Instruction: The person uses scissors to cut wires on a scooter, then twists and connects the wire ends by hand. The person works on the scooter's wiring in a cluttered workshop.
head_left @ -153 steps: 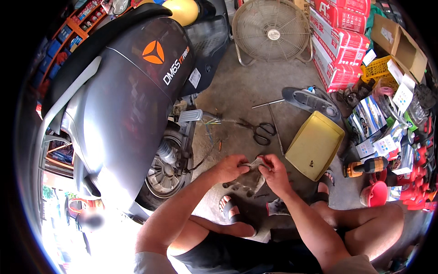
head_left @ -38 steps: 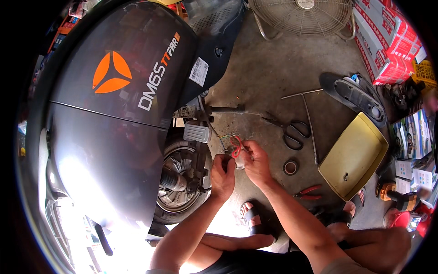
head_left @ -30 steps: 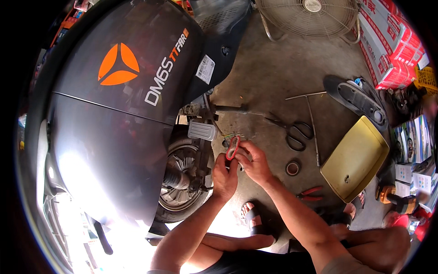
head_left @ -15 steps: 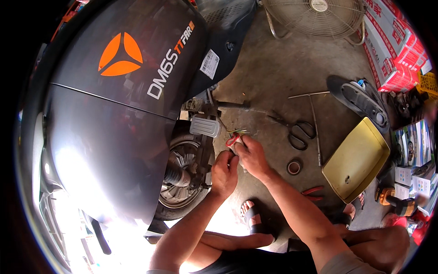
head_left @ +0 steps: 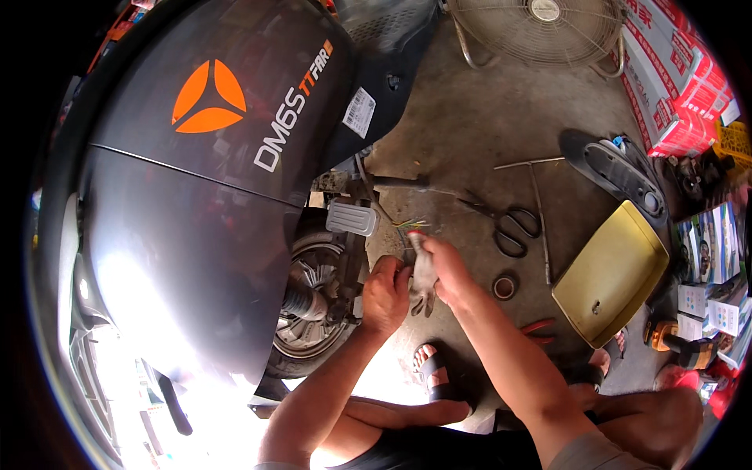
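My right hand (head_left: pixel 448 268) is closed around grey pliers (head_left: pixel 424 283), whose handles hang down between my hands. Its fingertips sit at a bundle of thin coloured wires (head_left: pixel 410 226) coming out from under the dark grey scooter (head_left: pixel 235 180). My left hand (head_left: pixel 385 293) is curled tight against the pliers and pinches the wires beside the rear wheel hub (head_left: pixel 312 307). A ribbed foot peg (head_left: pixel 352 219) sticks out just above my left hand. Where exactly the pliers' jaws bite is hidden by my fingers.
On the concrete floor to the right lie black scissors (head_left: pixel 513 229), a T-handle wrench (head_left: pixel 537 200), a tape roll (head_left: pixel 504 287), red-handled pliers (head_left: pixel 537 326), a yellow tray (head_left: pixel 612 274) and a black panel (head_left: pixel 619 168). A floor fan (head_left: pixel 540 22) and red boxes (head_left: pixel 675 70) stand behind. My sandalled foot (head_left: pixel 435 373) is below my hands.
Five seconds ago my hands held the tool near my lap. They have since reached forward to the wires by the scooter's wheel, and the view has closed in on it.
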The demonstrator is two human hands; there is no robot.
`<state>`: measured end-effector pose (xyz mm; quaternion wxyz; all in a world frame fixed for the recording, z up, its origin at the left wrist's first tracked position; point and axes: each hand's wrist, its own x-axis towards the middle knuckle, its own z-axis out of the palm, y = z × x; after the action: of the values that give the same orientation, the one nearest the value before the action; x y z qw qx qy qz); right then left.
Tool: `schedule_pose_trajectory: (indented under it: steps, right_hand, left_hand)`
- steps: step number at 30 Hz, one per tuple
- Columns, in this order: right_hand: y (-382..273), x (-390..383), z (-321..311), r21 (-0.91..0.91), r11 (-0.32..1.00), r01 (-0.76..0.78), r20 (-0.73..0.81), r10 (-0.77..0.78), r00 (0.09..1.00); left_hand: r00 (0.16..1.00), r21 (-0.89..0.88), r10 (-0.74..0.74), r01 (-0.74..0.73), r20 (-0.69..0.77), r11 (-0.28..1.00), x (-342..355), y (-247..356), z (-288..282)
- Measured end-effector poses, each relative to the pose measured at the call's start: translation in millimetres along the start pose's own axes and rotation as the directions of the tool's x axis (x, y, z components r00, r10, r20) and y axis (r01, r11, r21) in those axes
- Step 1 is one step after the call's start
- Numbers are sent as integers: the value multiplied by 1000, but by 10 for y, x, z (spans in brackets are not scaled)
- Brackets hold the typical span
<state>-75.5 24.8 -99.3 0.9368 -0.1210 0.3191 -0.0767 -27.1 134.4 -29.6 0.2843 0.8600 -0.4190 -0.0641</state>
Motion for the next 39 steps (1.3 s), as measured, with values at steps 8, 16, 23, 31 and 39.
schedule_pose_trajectory:
  steps: [8,16,23,31,39]
  right_hand:
    - [265,-138,-199,-492,418,764,232,-782,578]
    - [134,-121,75,-639,234,733,330,-777,536]
    - [301,194,-130,-602,692,399,-59,-537,842]
    - [-73,-69,-892,-777,506,375,-156,-732,663]
    - [24,-124,-1317,-946,-208,248,324,-603,729]
  left_hand:
    - [999,-4,-31,31,12,1000,-16,-25,9]
    - [999,-18,-32,33,34,999,-19,-48,-1]
    - [999,2,-32,32,30,999,-19,-93,10]
    - [980,-124,-193,198,53,972,-62,-118,-11]
    - [996,-9,-66,65,-52,998,40,-124,-77]
